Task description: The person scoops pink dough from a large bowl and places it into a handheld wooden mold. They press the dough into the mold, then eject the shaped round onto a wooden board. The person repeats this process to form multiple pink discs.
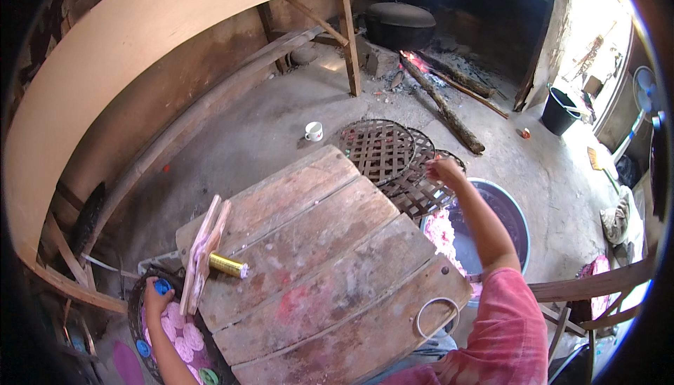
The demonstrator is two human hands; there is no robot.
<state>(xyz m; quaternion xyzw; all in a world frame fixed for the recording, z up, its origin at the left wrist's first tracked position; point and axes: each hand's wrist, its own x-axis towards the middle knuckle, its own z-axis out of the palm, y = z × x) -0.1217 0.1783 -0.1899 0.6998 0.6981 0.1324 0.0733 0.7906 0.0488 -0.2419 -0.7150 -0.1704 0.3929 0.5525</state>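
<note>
**Two hands reaching off opposite sides of a plank work table**

Nearest the viewer, the left hand [156,299] hangs below the table's left edge, fingers curled around a small blue disc [162,286]; just beneath the fingertips lies a dark woven tray [135,315] carrying flat pink rounds [181,339], probably kept low so that pieces can be laid down within arm's reach. Beside the thumb, a pink-stained board [203,253] leans on the table edge with a yellow roller [228,265] against it. A metal ring [437,317] lies on the wooden table [316,272] near the right elbow. The right arm extends past the far edge; the right hand [444,169] rests on a stack of lattice trays [382,149], and whether its fingers are spread or gripping cannot be told at this size. Below the wrist, a dark basin [516,220] holds pink material [442,234], partly hidden by the forearm and table. Beyond the fingertips stand a white cup [314,131], burning logs [442,104] and a black pot [400,25]; the tray's lower part is cut off by the frame
</note>
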